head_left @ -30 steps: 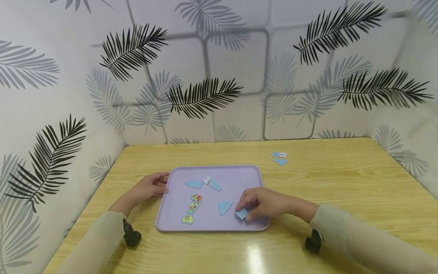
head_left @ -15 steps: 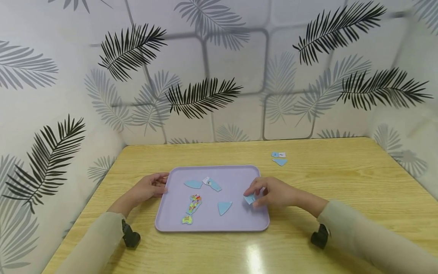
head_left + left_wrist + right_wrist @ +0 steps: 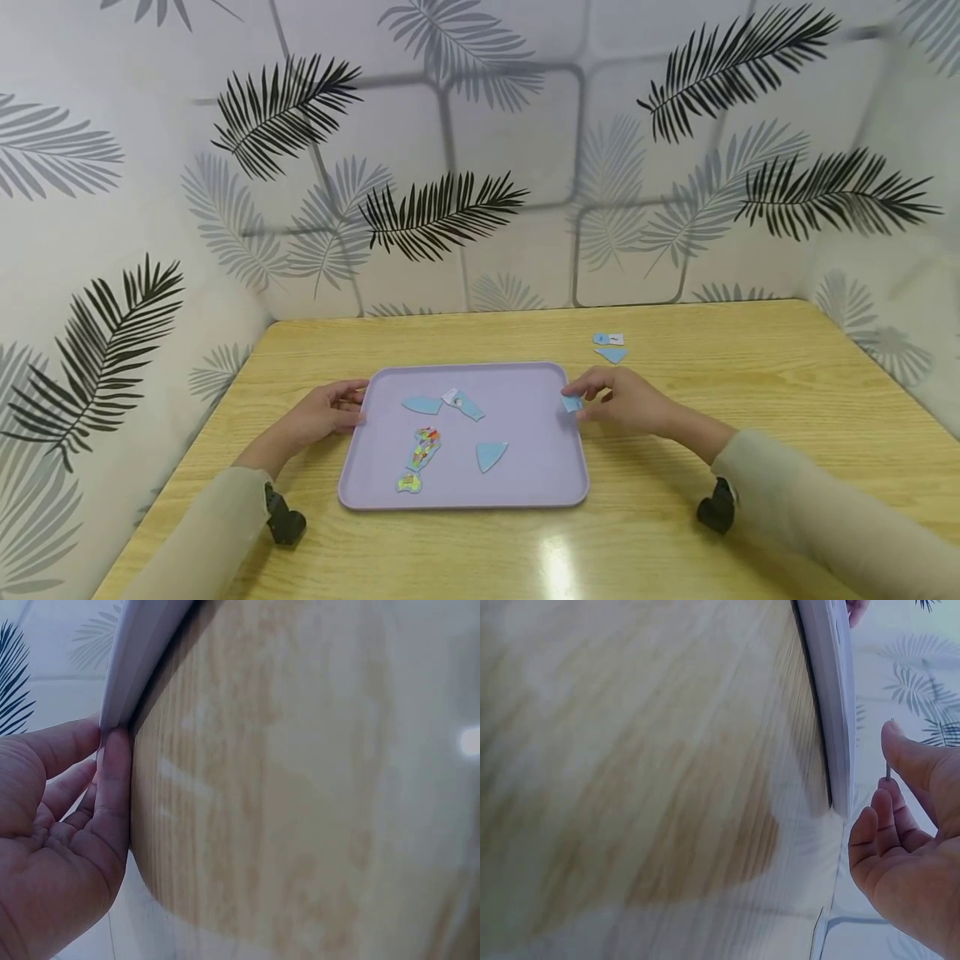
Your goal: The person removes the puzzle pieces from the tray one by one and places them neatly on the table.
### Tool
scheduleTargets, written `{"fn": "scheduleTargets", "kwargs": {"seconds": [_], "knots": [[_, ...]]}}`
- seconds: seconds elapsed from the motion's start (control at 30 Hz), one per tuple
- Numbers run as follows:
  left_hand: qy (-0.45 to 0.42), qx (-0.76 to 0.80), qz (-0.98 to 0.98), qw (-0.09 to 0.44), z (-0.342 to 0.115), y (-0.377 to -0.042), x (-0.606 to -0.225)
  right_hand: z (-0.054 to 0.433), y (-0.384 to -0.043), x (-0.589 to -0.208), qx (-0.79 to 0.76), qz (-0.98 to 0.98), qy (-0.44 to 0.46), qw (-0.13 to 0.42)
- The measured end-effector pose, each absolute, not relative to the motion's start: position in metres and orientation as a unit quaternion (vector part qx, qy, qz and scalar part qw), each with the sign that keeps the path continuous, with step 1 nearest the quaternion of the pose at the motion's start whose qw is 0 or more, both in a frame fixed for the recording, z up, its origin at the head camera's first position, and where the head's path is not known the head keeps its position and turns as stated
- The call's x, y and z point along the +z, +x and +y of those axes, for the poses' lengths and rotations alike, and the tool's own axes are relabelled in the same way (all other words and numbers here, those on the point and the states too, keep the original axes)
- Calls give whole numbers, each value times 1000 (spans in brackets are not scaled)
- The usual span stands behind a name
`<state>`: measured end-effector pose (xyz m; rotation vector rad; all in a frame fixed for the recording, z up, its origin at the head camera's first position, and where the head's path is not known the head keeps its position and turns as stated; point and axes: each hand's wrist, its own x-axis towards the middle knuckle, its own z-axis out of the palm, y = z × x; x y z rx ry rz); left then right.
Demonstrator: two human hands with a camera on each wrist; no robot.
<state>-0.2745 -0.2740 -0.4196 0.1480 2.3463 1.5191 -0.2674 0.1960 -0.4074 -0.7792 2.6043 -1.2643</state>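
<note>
My left hand grips the left edge of a lilac tray. In the left wrist view the tray's rim sits between thumb and fingers. Over the tray's right edge, my right hand pinches a small light blue puzzle piece. The right wrist view shows that piece edge-on as a thin line, raised above the table. On the tray lie a blue triangular piece, a pointed blue piece, a blue-and-white piece, a colourful patterned piece and a yellow tail-shaped piece.
Behind the tray's right corner, more puzzle pieces lie on the wooden table: a blue-and-white one and a blue triangular one. A leaf-patterned wall covering borders the table at the back and sides.
My right hand has lifted the small blue piece from the tray's lower right and carried it back and rightward to the right rim. The left hand stays on the tray.
</note>
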Motion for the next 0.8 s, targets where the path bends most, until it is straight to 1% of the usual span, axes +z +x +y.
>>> {"fn": "scheduleTargets", "kwargs": {"seconds": [0.3, 0.6, 0.8], "knots": [[56, 539, 822, 172, -274, -274, -420, 214, -278, -409, -411, 881, -226, 55], [61, 538, 824, 168, -275, -275, -422, 230, -293, -417, -392, 903, -167, 54], [61, 537, 825, 169, -274, -273, -419, 241, -303, -418, -386, 909, -151, 41]]}}
